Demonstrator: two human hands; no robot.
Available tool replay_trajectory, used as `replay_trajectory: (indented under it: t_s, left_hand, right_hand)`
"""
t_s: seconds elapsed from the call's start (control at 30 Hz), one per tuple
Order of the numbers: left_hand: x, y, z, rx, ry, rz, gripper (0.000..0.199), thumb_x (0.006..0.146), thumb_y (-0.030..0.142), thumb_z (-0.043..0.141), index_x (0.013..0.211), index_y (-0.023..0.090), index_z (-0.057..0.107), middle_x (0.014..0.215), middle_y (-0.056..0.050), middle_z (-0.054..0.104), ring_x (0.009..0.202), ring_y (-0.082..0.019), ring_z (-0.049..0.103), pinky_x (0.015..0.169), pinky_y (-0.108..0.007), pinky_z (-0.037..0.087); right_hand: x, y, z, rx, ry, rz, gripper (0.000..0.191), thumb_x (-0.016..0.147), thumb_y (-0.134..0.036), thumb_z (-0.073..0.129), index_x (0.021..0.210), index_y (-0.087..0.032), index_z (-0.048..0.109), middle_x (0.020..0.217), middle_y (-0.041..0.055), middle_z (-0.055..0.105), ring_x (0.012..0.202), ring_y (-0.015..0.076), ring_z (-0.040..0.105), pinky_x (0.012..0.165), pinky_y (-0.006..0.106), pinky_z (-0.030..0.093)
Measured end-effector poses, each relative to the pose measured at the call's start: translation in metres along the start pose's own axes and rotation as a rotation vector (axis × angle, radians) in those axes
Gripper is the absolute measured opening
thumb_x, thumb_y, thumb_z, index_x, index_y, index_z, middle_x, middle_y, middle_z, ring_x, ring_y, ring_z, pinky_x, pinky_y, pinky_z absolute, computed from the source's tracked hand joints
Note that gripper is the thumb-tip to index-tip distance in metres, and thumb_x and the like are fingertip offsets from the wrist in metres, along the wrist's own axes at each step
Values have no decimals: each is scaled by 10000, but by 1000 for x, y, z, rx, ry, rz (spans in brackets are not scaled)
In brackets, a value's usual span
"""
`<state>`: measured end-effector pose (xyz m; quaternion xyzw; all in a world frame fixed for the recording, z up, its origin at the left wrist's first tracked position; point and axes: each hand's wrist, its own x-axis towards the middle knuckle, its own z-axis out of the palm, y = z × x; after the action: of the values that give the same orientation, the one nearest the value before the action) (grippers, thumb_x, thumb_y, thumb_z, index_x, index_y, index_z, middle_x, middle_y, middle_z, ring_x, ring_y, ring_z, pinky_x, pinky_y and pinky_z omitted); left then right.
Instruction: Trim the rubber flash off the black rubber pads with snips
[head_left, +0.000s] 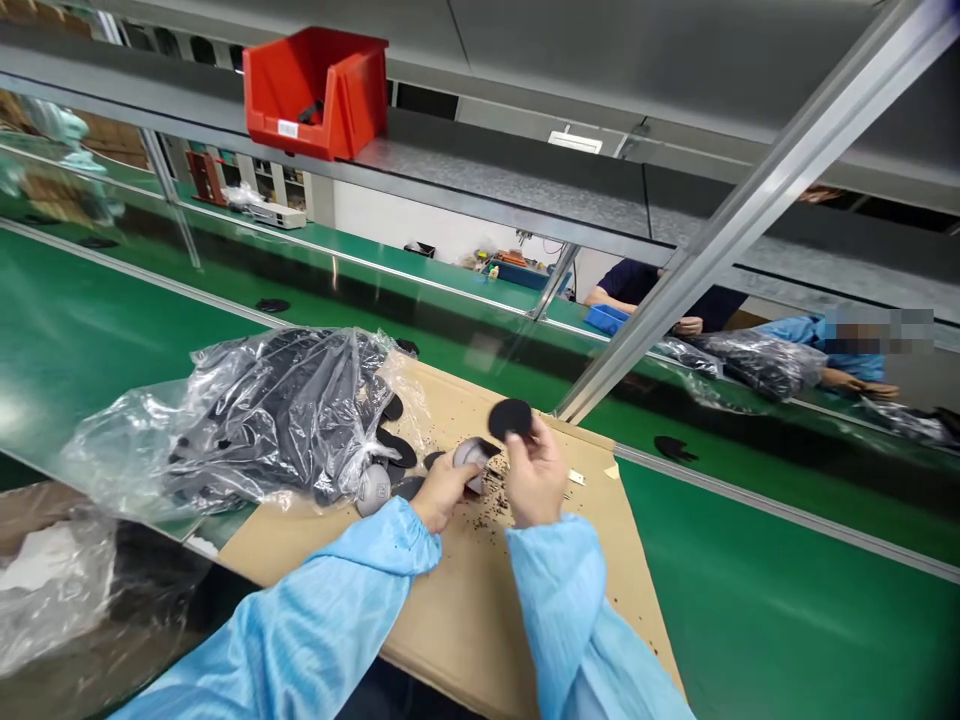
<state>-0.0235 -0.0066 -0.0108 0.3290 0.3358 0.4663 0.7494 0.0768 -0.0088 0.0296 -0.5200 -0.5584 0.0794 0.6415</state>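
Observation:
My right hand (pixel 538 470) pinches a flat black disc (pixel 510 419) and holds it up over the brown cardboard sheet (pixel 465 610). Lower and to the left, my left hand (pixel 442 487) grips a pale grey round piece (pixel 470 455) with a dark edge; its exact kind I cannot make out. Small dark crumbs (pixel 491 505) lie scattered on the cardboard below both hands. Beside my left wrist rests another grey round piece (pixel 373 489), and several black discs (pixel 397 448) lie close to it.
A clear plastic bag (pixel 277 420) full of black pieces bulges at left. An orange-red bin (pixel 315 95) stands on the shelf above. A metal post (pixel 720 240) slants up at right. Across the bench, other people's hands (pixel 855 383) work near more bags.

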Motion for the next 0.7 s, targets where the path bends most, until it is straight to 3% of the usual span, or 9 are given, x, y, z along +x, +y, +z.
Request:
replay_trajectory:
  t_s: [0.1,0.2,0.37,0.57,0.7]
  left_hand:
    - [-2,-1,-2,18,3,-46,198,854,270,584,976,115,562,720,-40,621,566,-145,615,496,-242,485]
    - [-3,0,-1,0,-16,-76,214,845,282,585,968,109,565,776,-78,661,598,-155,644,538,-254,518]
    - [-3,-2,-1,16,-58,-98,277,775,313,689,935,114,583,806,-78,665,638,-148,640,578,-263,540]
    - [-6,-6,-4,76,-158,-110,368,698,322,781,961,139,599,829,-43,649,692,-128,621,618,-265,556]
    - [-7,-5,-1,78,-107,-57,466,645,299,820,1030,147,604,929,-65,668,736,-146,637,606,-254,546]
  right_hand:
    - [-11,25,-36,-99,205,-126,206,836,-196,544,1004,-158,656,990,91,635,951,219,617,872,408,499]
    - [-28,43,-53,-157,158,-282,174,825,-113,521,826,-190,677,920,66,647,941,208,630,880,412,508]
    - [-34,50,-52,-77,44,-351,233,790,-40,499,726,-201,655,869,54,663,920,202,645,821,391,548]
    - [-33,43,-51,-24,23,-333,250,778,-32,474,701,-207,635,840,49,652,913,198,643,816,388,553]
    - [-36,42,-52,-38,-69,-269,269,782,-34,443,715,-197,646,943,72,656,956,197,633,836,366,534]
